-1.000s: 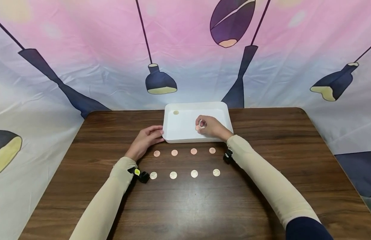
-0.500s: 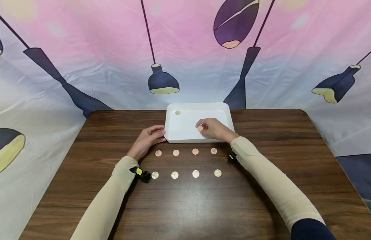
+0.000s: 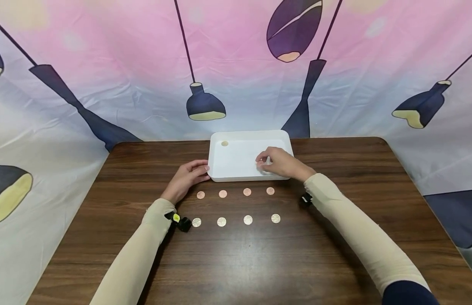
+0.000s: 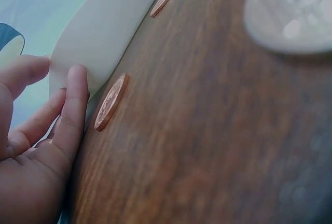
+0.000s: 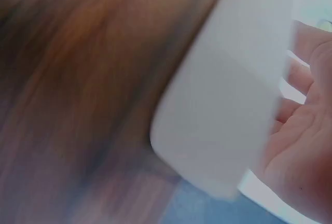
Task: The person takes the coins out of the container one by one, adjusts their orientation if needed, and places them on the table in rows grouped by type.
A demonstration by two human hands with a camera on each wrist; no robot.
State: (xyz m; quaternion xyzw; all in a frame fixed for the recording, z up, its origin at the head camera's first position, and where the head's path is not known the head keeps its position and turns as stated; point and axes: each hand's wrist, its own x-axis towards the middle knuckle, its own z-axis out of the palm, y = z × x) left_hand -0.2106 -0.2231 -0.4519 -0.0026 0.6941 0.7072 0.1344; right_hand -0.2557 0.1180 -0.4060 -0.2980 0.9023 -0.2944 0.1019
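A white rectangular tray (image 3: 240,179) stands at the table's far edge. A pale gold coin (image 3: 224,143) lies in its far left corner. My left hand (image 3: 185,178) touches the tray's left side near the front corner, with fairly straight fingers; the left wrist view shows fingertips against its white wall. Over the tray's right half, my right hand (image 3: 283,164) curls thumb and fingers together on a copper coin (image 3: 259,165), mostly hidden by the fingertips. A row of copper coins (image 3: 247,192) lies in front of the tray, and a row of silvery coins (image 3: 248,220) lies nearer.
The dark wood-grain table (image 3: 243,271) ends just behind the tray. Behind it hangs a pink and blue cloth (image 3: 152,76) printed with lamps. A black wrist camera (image 3: 184,224) on the left arm sits close to the leftmost silvery coin.
My right hand has shifted a little to the right over the tray, and the copper coin at its fingertips shows less. My left hand stays at the tray's side.
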